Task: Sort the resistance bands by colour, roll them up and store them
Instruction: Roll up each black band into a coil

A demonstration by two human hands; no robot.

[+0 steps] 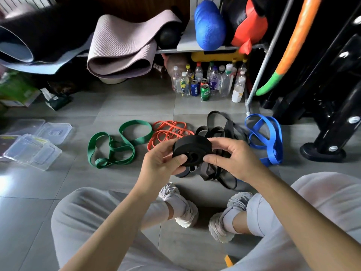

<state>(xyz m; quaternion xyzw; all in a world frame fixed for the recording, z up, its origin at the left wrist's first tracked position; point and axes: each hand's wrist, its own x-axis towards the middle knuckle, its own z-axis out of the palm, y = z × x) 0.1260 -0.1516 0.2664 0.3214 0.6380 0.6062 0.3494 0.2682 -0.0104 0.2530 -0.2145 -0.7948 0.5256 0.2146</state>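
Grey floor tiles (136, 106) carry green bands (117, 145), orange bands (168, 132), loose black bands (218, 130) and blue bands (267, 137) below a cluttered shelf (195, 48). Left hand (162, 161) and right hand (232, 155) both clasp a rolled black band (192, 150) above them.

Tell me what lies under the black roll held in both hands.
A heap of loose black bands lies on the tiled floor below the roll. The roll, the left hand and the right hand cover the heap's middle, so their number cannot be told.
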